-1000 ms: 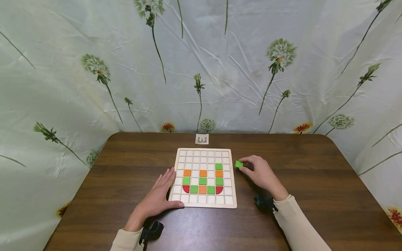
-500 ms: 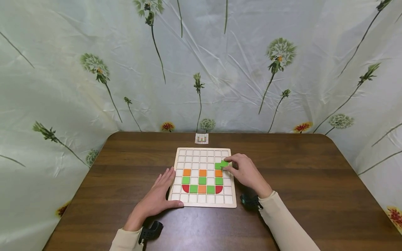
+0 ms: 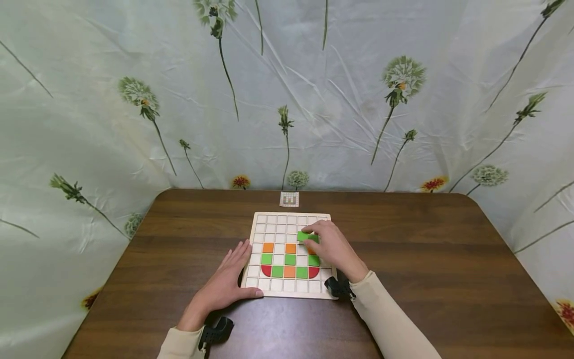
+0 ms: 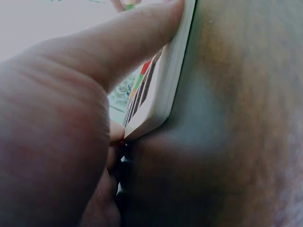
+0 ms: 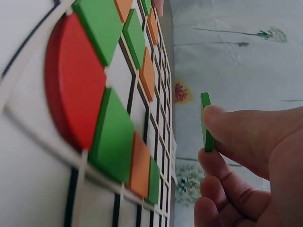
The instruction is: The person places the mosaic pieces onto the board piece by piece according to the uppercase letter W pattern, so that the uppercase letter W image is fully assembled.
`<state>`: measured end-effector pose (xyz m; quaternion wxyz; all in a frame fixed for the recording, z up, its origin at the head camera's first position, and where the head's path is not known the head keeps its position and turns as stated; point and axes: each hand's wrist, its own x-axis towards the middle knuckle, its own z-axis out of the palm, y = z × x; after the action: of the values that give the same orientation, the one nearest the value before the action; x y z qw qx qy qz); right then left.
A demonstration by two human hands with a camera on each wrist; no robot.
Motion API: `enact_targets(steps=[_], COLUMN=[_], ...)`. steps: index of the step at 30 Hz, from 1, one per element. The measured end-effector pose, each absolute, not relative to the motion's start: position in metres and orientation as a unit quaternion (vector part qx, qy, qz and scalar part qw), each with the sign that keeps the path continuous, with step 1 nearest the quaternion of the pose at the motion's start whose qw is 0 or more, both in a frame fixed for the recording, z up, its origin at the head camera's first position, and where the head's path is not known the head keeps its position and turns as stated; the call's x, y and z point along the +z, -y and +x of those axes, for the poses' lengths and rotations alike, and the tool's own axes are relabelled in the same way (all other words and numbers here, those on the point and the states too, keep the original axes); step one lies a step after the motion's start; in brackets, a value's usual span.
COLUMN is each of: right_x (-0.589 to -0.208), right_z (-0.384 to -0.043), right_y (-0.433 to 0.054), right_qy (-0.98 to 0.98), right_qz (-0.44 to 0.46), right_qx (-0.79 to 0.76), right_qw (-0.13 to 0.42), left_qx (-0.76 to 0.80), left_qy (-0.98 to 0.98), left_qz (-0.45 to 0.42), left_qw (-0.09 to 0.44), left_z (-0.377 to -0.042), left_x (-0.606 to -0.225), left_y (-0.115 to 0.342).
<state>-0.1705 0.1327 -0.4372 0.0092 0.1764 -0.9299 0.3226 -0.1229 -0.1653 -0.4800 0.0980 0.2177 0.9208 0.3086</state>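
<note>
A square grid board (image 3: pixel 269 219) with a pale wooden rim lies on the table. Green, orange and red tiles fill several of its cells, the red ones (image 5: pixel 78 80) having one rounded corner. My right hand (image 3: pixel 333 245) pinches a green square tile (image 3: pixel 302 236) between thumb and fingers over the board's upper right part; the right wrist view shows a gap between this tile (image 5: pixel 205 98) and the board. Along the board's left edge my left hand (image 3: pixel 227 276) rests with fingers extended, its thumb (image 4: pixel 142 38) on the near rim. Part of the right column of tiles is hidden by the right hand.
A small card with a printed grid pattern (image 3: pixel 289 199) lies beyond the board near the table's far edge. The brown wooden table (image 3: pixel 426 259) extends to both sides. Behind it hangs a pale sheet with dandelion prints (image 3: pixel 251 99).
My right hand has carried the green tile leftward from beside the board to over its upper right cells. The left hand has stayed at the board's left edge.
</note>
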Motion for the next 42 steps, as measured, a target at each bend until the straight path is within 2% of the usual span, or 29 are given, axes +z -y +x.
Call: enact_targets(steps=[20,42], right_x=[-0.447,-0.45], right_z=[-0.184,-0.193], right_y=[-0.094,-0.069], right_qy=[0.92,0.919], right_qz=[0.223,0.222], right_qx=[0.321,0.325], right_qw=[0.031,0.0], left_qx=[0.309,0.305], left_qy=[-0.921,-0.921], left_qz=[0.218,0.216], left_qw=[0.096,0.109], left_z=[-0.122,-0.123], left_x=[-0.481,-0.477], left_y=[0.163,0.165])
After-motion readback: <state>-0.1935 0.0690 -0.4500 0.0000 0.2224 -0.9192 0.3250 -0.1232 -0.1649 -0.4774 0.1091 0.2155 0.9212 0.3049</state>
